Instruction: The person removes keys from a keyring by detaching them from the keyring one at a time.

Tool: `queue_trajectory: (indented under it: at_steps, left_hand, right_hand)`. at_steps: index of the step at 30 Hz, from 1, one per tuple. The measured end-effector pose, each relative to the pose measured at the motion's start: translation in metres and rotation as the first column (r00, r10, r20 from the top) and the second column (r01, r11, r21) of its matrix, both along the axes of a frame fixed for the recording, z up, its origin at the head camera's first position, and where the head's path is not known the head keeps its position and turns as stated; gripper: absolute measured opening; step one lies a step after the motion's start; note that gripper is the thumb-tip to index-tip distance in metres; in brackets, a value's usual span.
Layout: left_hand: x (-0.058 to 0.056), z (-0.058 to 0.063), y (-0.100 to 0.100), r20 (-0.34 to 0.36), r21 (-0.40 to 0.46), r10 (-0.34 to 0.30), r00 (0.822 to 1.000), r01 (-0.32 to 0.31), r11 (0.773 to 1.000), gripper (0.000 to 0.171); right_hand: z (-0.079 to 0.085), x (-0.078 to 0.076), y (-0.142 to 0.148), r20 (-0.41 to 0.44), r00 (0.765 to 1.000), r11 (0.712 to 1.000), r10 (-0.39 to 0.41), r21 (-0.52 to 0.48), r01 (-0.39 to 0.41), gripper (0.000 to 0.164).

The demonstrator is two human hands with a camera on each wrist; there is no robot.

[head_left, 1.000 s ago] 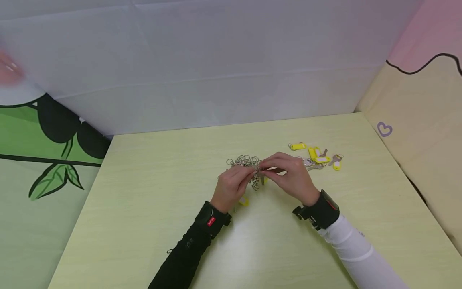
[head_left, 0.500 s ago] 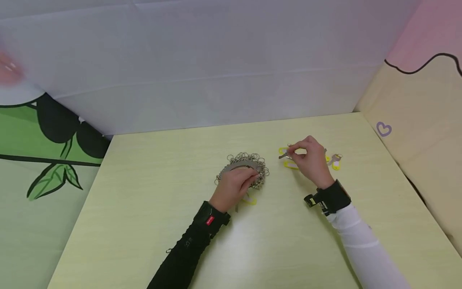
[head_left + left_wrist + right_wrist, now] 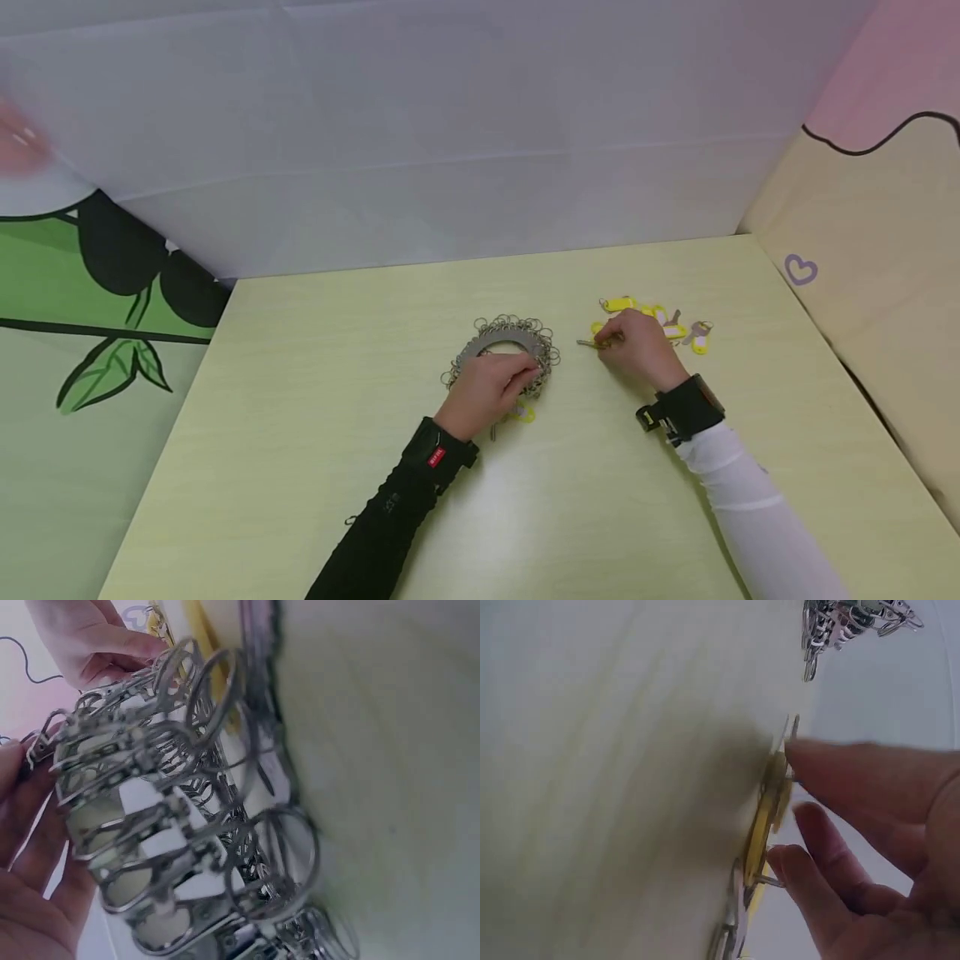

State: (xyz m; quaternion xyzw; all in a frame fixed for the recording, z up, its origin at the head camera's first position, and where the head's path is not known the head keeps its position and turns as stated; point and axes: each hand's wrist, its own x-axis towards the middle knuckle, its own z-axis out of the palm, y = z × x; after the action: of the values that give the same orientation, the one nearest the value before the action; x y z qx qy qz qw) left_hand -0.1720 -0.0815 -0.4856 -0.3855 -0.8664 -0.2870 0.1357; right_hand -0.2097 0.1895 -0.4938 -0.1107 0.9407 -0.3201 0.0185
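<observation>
The clip ring (image 3: 497, 337) is near the middle of the table (image 3: 300, 400) — its edge pinched by the left hand (image 3: 483, 392). To its right, the right hand (image 3: 641, 348) is beside yellow tags (image 3: 619, 304), thumb and forefinger parted — a key (image 3: 587, 342) at the fingertips.

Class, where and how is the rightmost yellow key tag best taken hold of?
Probably pinch the yellow key tag by its near end, coming from the right: the key lies by its far end, and the other tags lie to its left.
</observation>
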Motion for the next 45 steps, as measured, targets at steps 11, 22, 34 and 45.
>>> queue_trajectory:
  at_steps: [11, 22, 34, 45]
  left_hand:
    - [-0.001, -0.006, -0.001, 0.158, -0.093, -0.040, 0.987, 0.055, 0.994, 0.008]
    - [-0.003, -0.003, -0.016, 0.330, -0.239, 0.100, 0.939, -0.020, 0.971, 0.034]
    - [-0.004, 0.003, -0.016, 0.519, -0.215, 0.081, 0.851, 0.038, 0.976, 0.025]
    - [-0.005, 0.013, -0.013, 0.698, 0.213, -0.099, 0.709, -0.074, 0.974, 0.031]
  right_hand:
    - [0.009, 0.005, -0.009, -0.027, 0.998, 0.998, 0.052, 0.030, -0.051, 0.023]
    - [0.025, 0.016, -0.030, -0.097, 0.983, 0.987, 0.155, -0.023, -0.158, 0.021]
    - [0.031, 0.028, -0.048, -0.127, 0.953, 0.956, 0.274, -0.073, -0.285, 0.010]
    - [0.015, 0.044, -0.078, 0.107, 0.847, 0.854, 0.520, -0.043, -0.519, 0.030]
